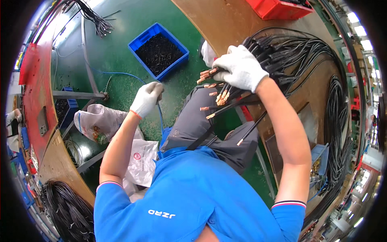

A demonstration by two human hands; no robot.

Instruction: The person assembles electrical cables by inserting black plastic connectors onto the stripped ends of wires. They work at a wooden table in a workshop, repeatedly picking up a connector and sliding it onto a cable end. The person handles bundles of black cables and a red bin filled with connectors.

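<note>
My right hand (241,66), in a white glove, grips a bundle of black cables (231,99) whose stripped copper ends fan out toward my lap. The cables run back over the brown workbench (225,20) into a big coil of black cable (298,52). My left hand (147,98), also in a white glove, hangs out to the left over the green floor with its fingers curled. It appears to pinch a thin blue hose (121,74), though the grip is hard to make out.
A blue bin (158,50) of small black parts stands on the green floor. A red bin (278,8) sits on the bench's far end. White plastic bags (100,121) lie by my left knee. More black cables pile at lower left (66,209) and along the right (336,133).
</note>
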